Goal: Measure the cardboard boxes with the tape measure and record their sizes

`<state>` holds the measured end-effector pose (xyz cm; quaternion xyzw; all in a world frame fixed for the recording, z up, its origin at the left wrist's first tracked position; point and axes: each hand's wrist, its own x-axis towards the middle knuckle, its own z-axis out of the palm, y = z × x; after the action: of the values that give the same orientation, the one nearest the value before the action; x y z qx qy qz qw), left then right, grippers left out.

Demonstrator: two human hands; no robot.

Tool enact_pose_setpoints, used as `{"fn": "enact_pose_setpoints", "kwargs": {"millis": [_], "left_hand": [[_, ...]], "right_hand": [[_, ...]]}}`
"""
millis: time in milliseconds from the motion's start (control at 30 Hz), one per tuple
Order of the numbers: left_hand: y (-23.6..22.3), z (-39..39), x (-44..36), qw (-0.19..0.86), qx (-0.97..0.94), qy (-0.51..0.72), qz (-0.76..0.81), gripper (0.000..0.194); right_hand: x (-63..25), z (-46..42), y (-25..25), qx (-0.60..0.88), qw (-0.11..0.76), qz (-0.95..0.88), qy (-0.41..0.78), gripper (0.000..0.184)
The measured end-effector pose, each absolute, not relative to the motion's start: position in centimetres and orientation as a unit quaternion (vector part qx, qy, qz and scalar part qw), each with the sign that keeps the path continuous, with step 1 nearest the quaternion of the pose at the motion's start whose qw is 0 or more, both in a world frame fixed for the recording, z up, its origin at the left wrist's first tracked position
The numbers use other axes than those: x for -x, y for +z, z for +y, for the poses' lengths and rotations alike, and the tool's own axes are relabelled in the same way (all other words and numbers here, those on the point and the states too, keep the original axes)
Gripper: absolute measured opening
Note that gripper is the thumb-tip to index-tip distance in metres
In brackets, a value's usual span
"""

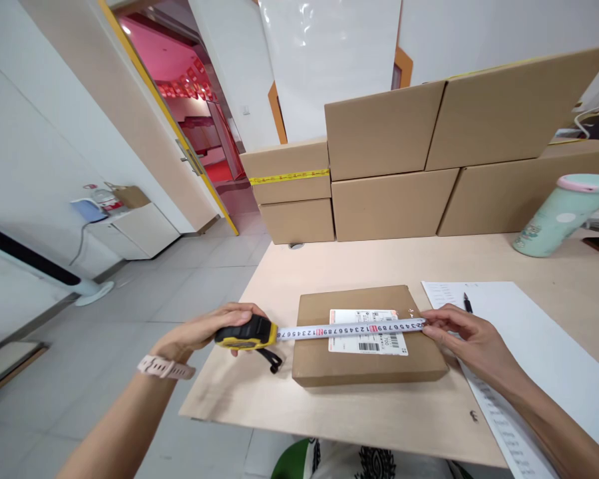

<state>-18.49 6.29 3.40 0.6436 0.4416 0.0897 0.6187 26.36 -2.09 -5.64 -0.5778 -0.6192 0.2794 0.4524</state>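
Note:
A flat brown cardboard box (312, 362) lies on the table, with a white shipping label (344, 344) on its top. My left hand (217, 324), a pale watch strap on its wrist, is closed round a black and yellow tape measure (252, 330) just left of the box. From the case, the white tape blade (304, 332) runs out across the box and over the label. At the box's right edge, the fingers of my right hand (462, 334) pinch the blade's end. A black wrist strap (271, 360) hangs from the case.
Stacked cardboard boxes (394, 203) line the table's back, one with yellow tape (289, 177) across it. Paper sheets (544, 359) and a black pen (467, 303) lie on the right. A mint-green tumbler (562, 216) stands behind them. The table's left edge borders the tiled floor (180, 372).

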Motion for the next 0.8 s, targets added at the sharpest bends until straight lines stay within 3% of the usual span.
{"fn": "enact_pose_setpoints", "kwargs": {"millis": [800], "left_hand": [[2.5,5.7,16.8,0.643,-0.619,0.111,0.436,0.051]], "right_hand": [[-26.2,-2.4,-7.0,0.635,0.433,-0.593,0.238,0.024]]}}
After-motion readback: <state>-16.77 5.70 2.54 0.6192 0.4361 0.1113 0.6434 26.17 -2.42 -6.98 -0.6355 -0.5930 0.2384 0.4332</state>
